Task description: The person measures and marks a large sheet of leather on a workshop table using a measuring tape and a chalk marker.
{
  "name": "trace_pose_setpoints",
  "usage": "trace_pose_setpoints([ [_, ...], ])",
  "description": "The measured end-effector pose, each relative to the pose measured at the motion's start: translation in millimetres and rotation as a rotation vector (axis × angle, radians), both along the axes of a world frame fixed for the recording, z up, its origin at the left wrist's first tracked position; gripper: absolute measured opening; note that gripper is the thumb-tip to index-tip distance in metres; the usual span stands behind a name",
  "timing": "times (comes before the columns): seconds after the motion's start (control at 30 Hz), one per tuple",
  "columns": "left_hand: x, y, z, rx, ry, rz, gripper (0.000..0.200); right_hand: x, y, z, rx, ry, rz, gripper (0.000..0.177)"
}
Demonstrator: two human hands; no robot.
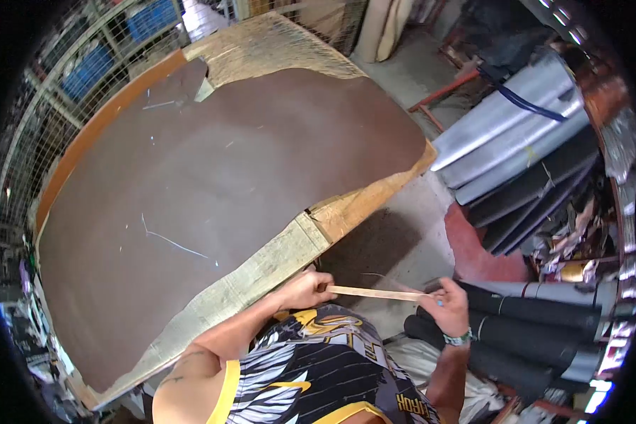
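Pale strip [376,292] spans both hands: left hand [312,289] clamped on its left end, right hand [446,308] on its right.

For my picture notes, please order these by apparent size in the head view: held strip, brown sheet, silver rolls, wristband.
1. Brown sheet
2. Silver rolls, together
3. Held strip
4. Wristband

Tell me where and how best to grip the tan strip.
Probably best to pinch the tan strip at its middle, across its narrow width, coming from the side away from the shirt: it runs nearly straight and its middle is bare, while the left hand and right hand hold it toward either end.
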State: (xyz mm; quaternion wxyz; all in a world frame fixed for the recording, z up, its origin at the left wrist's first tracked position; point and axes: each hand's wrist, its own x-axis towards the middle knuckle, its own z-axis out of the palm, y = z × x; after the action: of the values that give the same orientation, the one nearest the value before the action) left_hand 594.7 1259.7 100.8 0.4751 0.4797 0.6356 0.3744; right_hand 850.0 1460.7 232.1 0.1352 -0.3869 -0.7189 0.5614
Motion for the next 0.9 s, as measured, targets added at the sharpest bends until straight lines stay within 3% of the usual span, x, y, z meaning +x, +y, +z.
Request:
trace_pose_setpoints([
  [0.07,-12,34,8,0.044,-0.092,0.001,0.021,-9,32,15,-0.132,0.075,-0.052,0.028],
  [0.13,-22,67,25,0.117,-0.195,-0.015,0.02,-23,62,16,-0.097,0.164,-0.027,0.034],
  [0.23,-32,109,69,0.217,-0.316,-0.095,0.019,-67,81,21,-0.02,-0.009,0.112,0.042],
  [0.27,-32,123,85,0.255,-0.36,-0.119,0.02,-85,87,16,0.058,-0.004,0.242,0.045],
  [0.33,-26,153,111,0.571,-0.51,-0.052,0.022,-118,97,4,0.218,-0.001,0.502,0.053],
  [0.37,-23,171,122,0.72,-0.531,-0.052,0.023,-130,102,3,0.316,0.045,0.562,0.047],
  [0.47,-31,200,149,0.843,-0.419,-0.03,0.025,-167,140,-2,0.438,0.27,0.775,0.041],
  [0.57,-54,225,131,0.761,-0.436,0.154,0.035,-196,217,-24,0.29,0.382,0.933,0.039],
  [0.6,-65,228,126,0.668,-0.512,0.268,0.045,-200,259,-39,0.233,0.266,1.002,0.037],
  [0.63,-81,226,132,0.602,-0.369,0.429,0.064,-212,268,-19,0.215,0.114,0.918,0.038],
  [0.67,-96,219,139,0.492,-0.085,0.551,0.068,-224,291,-23,0.165,0.081,0.853,0.041],
  [0.7,-103,213,153,0.531,0.255,0.707,0.067,-227,325,-34,0.076,0.064,0.748,0.044],
  [0.73,-109,199,178,0.507,0.404,0.789,0.057,-235,354,-43,-0.035,0.064,0.641,0.047],
  [0.8,-102,174,239,0.683,0.399,0.924,0.031,-258,410,-54,-0.265,0.092,0.527,0.049],
  [0.83,-97,180,252,1.034,0.557,0.958,0.028,-277,426,-57,-0.34,0.21,0.437,0.048],
  [0.87,-89,187,268,1.097,0.578,0.927,0.025,-313,417,-17,-0.186,0.147,0.602,0.047],
  [0.9,-79,198,286,1.167,0.601,0.901,0.024,-333,432,-25,-0.36,0.329,0.597,0.047],
])
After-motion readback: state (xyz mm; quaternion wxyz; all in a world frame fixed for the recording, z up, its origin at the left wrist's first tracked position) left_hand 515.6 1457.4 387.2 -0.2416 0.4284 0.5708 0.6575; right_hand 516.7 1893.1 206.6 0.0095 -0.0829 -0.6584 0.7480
